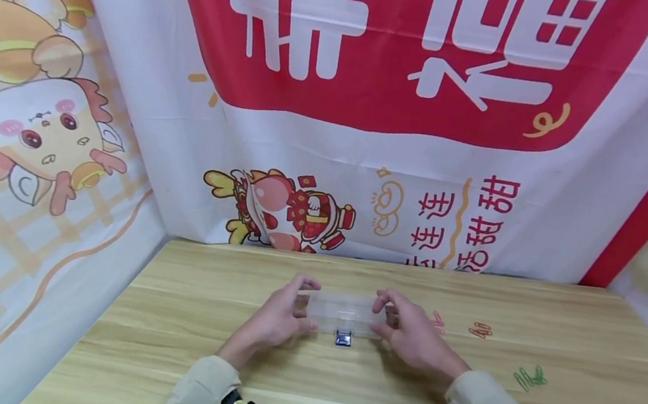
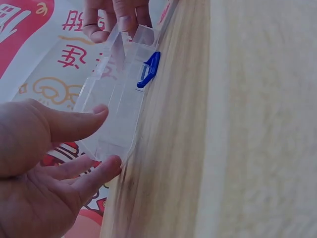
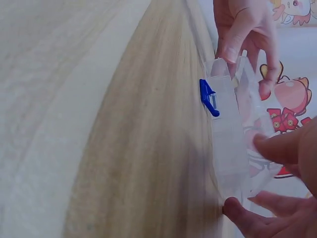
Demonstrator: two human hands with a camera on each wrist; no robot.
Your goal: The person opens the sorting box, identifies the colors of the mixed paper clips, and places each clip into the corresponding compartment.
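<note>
Head view: clear plastic case (image 1: 342, 307) on the wood-grain tabletop (image 1: 164, 344), toward the far edge, between two bare hands. Left hand (image 1: 282, 314) at one short end, right hand (image 1: 409, 335) at the other. Grip much alike on both sides: thumb on the person's side, fingers curved round the ends, holding the case between them. How hard they press, cannot tell.

Step in hand, by my reading: working the lid. Both wrist views suggest lid and base standing apart at an angle; whether being opened or closed, one moment cannot settle. Next move probably calls for both ends steady and level, lid swung evenly so the thin plastic does not twist, thumbs kept out of the gap.

Case itself: oblong, shallow, see-through with a milky cast, straight-walled. Blue latch (image 3: 206, 96) midway along the long side facing the person, jutting outward; looks unfastened. Contents: none made out through the plastic.

Off to the right, small loose groups, apparently paper clips: pink clips (image 1: 438, 321) just past the right hand, red clips (image 1: 481, 330), green clips (image 1: 531, 377) nearer the person.
</note>
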